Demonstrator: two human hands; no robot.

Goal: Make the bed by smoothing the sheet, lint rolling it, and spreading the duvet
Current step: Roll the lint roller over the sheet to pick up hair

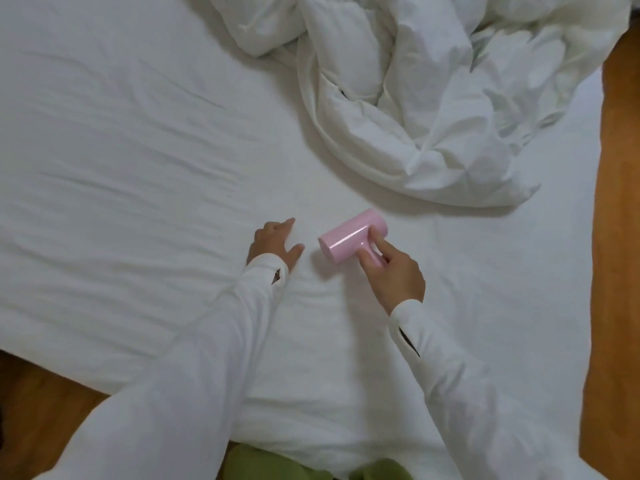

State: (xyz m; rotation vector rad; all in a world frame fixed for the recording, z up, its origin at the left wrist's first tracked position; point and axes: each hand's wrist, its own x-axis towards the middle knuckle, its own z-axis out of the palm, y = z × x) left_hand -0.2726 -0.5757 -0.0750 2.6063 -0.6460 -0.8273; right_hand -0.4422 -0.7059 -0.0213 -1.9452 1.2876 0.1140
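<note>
Lint-rolling step: your right hand [393, 271] grips the pink lint roller [349, 235] on the sheet [138, 168], left hand [273, 242] flat, fingers apart; next, roll the creases.

Both arms wear long white sleeves of soft, slightly creased fabric reaching to the wrists. The left sleeve [194, 358] has a short dark slit near its cuff, at about 1 o'clock along the forearm; the right sleeve [460, 382] shows a longer, narrow dark slit just behind its cuff. At 6 o'clock, olive-green trousers [249, 464] cover two knees at the frame's bottom edge. Both hands are bare, without gloves or rings visible.
</note>
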